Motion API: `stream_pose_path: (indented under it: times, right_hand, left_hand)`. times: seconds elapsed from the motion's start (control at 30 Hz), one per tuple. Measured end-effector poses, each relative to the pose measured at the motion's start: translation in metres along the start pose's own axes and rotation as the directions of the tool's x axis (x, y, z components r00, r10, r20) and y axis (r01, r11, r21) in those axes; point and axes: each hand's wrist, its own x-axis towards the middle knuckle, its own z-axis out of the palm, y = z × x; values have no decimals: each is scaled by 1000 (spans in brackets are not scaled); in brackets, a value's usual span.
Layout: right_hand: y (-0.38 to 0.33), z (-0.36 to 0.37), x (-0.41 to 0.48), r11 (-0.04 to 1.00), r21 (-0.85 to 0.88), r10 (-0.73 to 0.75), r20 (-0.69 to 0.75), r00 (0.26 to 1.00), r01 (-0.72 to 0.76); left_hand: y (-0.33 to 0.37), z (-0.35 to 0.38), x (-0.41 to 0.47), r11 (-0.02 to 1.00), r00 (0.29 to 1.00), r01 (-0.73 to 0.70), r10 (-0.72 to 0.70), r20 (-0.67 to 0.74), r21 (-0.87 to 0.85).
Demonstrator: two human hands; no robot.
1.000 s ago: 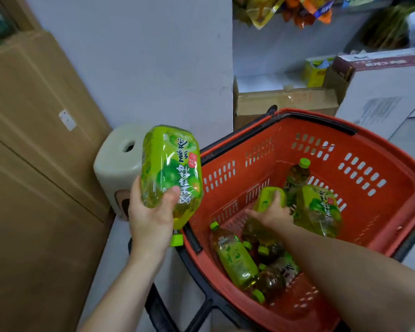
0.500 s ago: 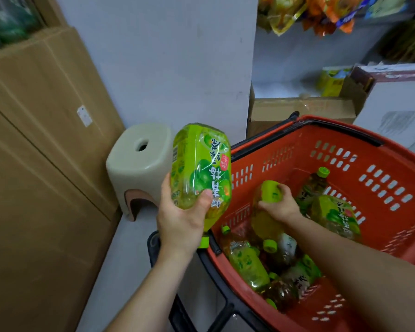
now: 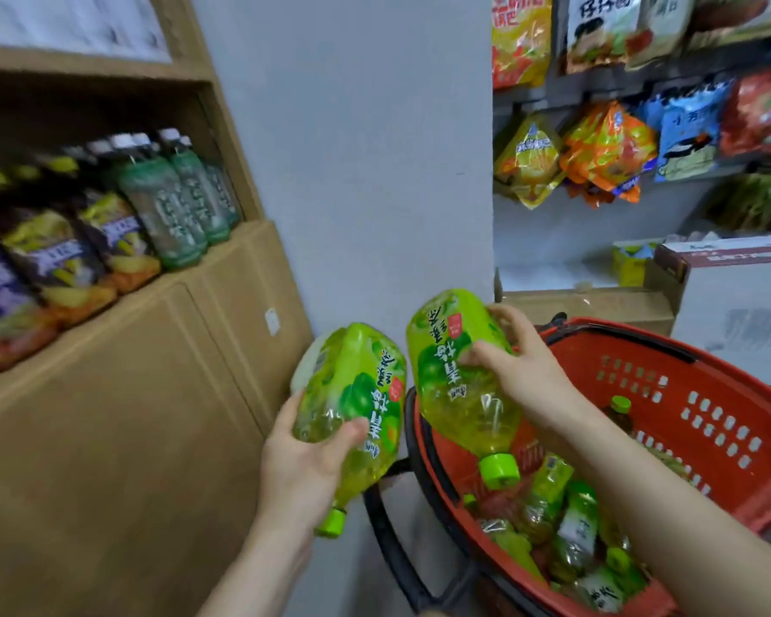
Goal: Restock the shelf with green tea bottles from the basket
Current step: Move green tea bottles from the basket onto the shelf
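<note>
Left hand (image 3: 303, 465): grips one green tea bottle (image 3: 352, 394) low on its body, thumb across the label and fingers curled beneath; the cap points down and toward the near side.
Right hand (image 3: 521, 371): fingers curl round the wide end of a second green tea bottle (image 3: 455, 376), thumb on the label.
Second bottle's place: tilted, green cap downward, above the near-left rim of the basket (image 3: 708, 420).
The two held bottles: just beside each other, left of the basket's middle; I cannot tell whether they touch.
Basket: red plastic with slotted walls and a black handle, at the near right.
Remaining bottles (image 3: 570, 527): lie in a loose heap in the basket's bottom, green caps pointing various ways.
Shelf (image 3: 108, 305): wooden, at the left, set above a closed cabinet front.
Shelf stock (image 3: 174, 207): a row of upright drink bottles with dark green, yellow and purple labels, blurred.
Far right: hanging snack bags (image 3: 606, 149) above cardboard boxes (image 3: 597, 305).
</note>
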Motion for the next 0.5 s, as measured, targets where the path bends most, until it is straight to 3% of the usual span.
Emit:
stream_pose_path:
  times: [0.17, 0.27, 0.37, 0.5]
  right_hand:
    - [-88, 66, -49, 981, 165, -135, 219, 966, 99]
    - [-131, 111, -86, 966, 234, -200, 392, 898, 113]
    - [-169, 158, -126, 943, 276, -309, 522, 795, 185]
    - [-203, 218, -174, 914, 326, -402, 670, 624, 239]
  left_hand:
    - [69, -108, -65, 972, 971, -147, 177, -158, 185]
    - [111, -182, -112, 907, 923, -137, 263, -280, 399]
    - [147, -251, -162, 772, 851, -52, 366, -377, 633]
    - [184, -322, -229, 465, 788, 192, 451, -418, 864]
